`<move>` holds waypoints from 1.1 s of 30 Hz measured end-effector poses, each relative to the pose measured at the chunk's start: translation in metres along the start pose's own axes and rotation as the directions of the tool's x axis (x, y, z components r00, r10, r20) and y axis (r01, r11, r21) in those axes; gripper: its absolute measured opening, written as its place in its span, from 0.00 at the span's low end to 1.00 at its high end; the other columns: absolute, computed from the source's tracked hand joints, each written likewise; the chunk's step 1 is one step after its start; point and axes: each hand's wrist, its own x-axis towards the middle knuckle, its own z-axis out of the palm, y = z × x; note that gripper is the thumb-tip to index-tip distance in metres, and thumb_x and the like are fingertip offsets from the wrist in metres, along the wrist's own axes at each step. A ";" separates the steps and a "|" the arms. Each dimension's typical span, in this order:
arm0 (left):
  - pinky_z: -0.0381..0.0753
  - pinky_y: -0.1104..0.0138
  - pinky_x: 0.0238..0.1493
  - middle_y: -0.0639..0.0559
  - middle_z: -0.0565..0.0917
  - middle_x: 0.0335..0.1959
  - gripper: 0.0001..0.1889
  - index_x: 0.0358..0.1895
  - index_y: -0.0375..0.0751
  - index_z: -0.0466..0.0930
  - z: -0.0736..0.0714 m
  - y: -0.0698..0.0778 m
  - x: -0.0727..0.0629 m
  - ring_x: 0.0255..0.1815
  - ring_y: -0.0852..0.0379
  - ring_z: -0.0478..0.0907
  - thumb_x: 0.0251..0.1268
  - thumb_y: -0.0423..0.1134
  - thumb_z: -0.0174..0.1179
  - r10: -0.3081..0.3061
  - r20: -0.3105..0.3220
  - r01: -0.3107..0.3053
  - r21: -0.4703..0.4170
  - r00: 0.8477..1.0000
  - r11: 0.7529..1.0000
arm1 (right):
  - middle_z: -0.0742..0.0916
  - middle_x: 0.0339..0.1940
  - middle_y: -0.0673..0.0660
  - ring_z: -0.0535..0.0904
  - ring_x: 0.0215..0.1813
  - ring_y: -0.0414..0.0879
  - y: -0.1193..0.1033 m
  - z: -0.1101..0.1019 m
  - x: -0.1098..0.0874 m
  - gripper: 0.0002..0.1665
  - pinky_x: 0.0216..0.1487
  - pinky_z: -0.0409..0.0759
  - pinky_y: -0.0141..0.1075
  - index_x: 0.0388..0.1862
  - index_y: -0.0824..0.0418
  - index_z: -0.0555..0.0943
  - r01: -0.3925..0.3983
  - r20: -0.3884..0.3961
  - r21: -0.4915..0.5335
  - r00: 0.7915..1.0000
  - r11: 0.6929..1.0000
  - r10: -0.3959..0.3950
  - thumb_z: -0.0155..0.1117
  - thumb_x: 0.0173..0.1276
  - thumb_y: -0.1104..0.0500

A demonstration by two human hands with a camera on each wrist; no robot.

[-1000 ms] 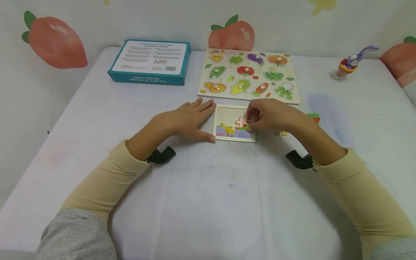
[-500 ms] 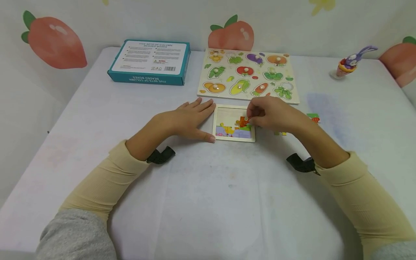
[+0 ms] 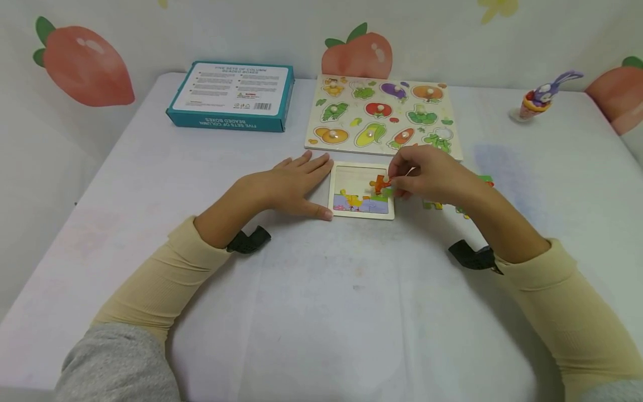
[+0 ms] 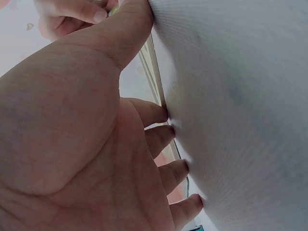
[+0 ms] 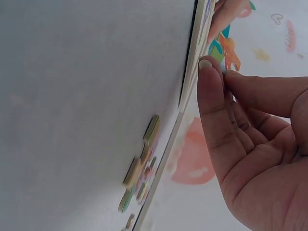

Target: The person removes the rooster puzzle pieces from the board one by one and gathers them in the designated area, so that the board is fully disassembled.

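Note:
A small wooden puzzle tray (image 3: 361, 217) lies in the middle of the table, with joined jigsaw pieces (image 3: 354, 201) showing a yellow chick along its near side. Between thumb and fingers, my right hand (image 3: 428, 174) pinches an orange and green jigsaw piece (image 3: 380, 185) over the tray's right side. In the right wrist view that jigsaw piece (image 5: 230, 52) stands tilted beyond the fingertips. My left hand (image 3: 287, 188) lies palm down with fingers spread, its thumb and fingertips right at the tray's left edge. The left wrist view shows the left palm (image 4: 72, 125) from below.
Several loose jigsaw pieces (image 3: 433, 205) lie right of the tray, partly hidden under the right forearm. Behind the tray lies a vegetable peg puzzle board (image 3: 316, 114). A teal box (image 3: 228, 92) stands back left, a small purple-eared figurine (image 3: 540, 103) back right.
My right hand has shifted slightly right and away from me, with the jigsaw piece still pinched. The piece's orange face shows more fully now. The left hand stays in place.

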 end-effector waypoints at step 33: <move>0.35 0.48 0.77 0.53 0.35 0.83 0.59 0.82 0.50 0.34 0.000 -0.001 -0.001 0.81 0.47 0.27 0.60 0.74 0.56 0.009 0.003 -0.009 -0.001 1.000 1.000 | 0.86 0.39 0.60 0.83 0.34 0.49 0.054 -0.039 -0.048 0.10 0.35 0.82 0.31 0.48 0.68 0.78 -0.099 -0.132 -0.010 0.986 0.995 0.097 0.64 0.73 0.63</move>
